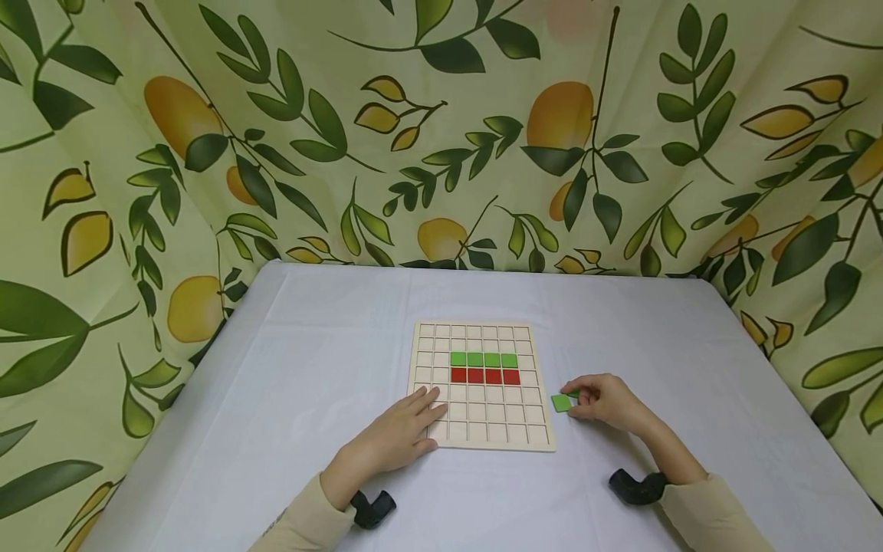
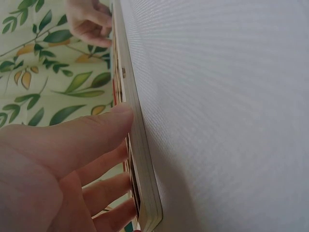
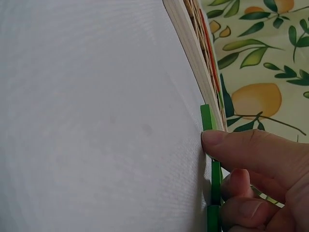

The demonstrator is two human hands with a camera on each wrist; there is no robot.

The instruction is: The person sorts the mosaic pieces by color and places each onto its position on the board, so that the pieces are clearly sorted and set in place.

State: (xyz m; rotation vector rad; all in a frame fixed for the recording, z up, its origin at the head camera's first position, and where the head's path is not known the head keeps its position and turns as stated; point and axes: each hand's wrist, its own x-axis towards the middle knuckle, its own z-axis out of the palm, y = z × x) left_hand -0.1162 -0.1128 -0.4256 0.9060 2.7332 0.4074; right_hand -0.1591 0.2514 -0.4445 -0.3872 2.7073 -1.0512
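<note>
A pale wooden grid board (image 1: 486,435) lies flat on the table. On it a row of green square tiles (image 1: 492,359) sits directly behind a row of red square tiles (image 1: 485,376). My left hand (image 1: 396,433) rests on the board's front left part, fingers spread over the cells; in the left wrist view its thumb (image 2: 96,137) touches the board's edge. Just right of the board, my right hand (image 1: 610,402) pinches a loose green tile (image 1: 561,403) between thumb and fingers. More green tiles (image 3: 216,182) lie under those fingers, partly hidden.
White cloth (image 1: 331,330) covers the table. A curtain (image 1: 441,153) with fruit and leaf print hangs behind it and along both sides. Black wrist devices (image 1: 372,510) are worn on both wrists, close to the tabletop.
</note>
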